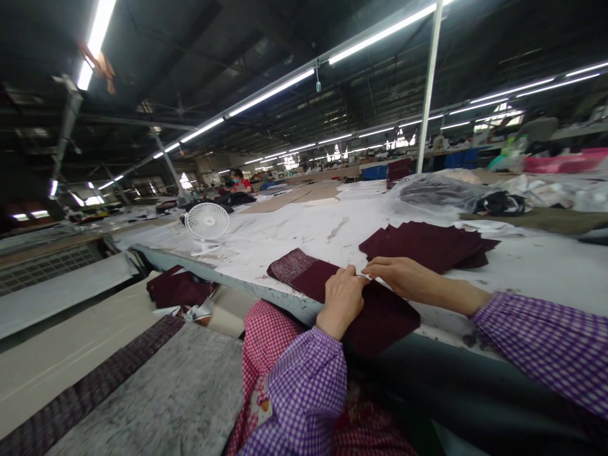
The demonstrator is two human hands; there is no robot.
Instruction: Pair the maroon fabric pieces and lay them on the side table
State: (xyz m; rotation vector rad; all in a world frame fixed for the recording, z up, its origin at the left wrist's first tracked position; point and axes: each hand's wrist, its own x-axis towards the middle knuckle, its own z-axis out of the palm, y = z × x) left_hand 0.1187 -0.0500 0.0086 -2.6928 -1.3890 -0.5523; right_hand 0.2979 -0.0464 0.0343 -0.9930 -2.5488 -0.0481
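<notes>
A maroon fabric piece point(380, 316) with a speckled grey-maroon end point(293, 265) lies across the near edge of the table, its lower corner hanging over. My left hand point(342, 299) rests on it with curled, closed fingers. Reaching in from the right, my right hand point(403, 276) brings its thumb and fingertips together close to the left fingertips. Something small and whitish shows between the two hands, too small to name. Just beyond my right hand is a fanned stack of maroon fabric pieces point(427, 246).
A white fan point(208, 221) stands on the paper-covered table point(323, 221). Clear plastic bags point(432, 193) and a pink basket point(565, 161) lie at the right. Below left, maroon scraps point(178, 286) sit beside a grey speckled cloth point(156, 392). A person point(241, 182) is farther back.
</notes>
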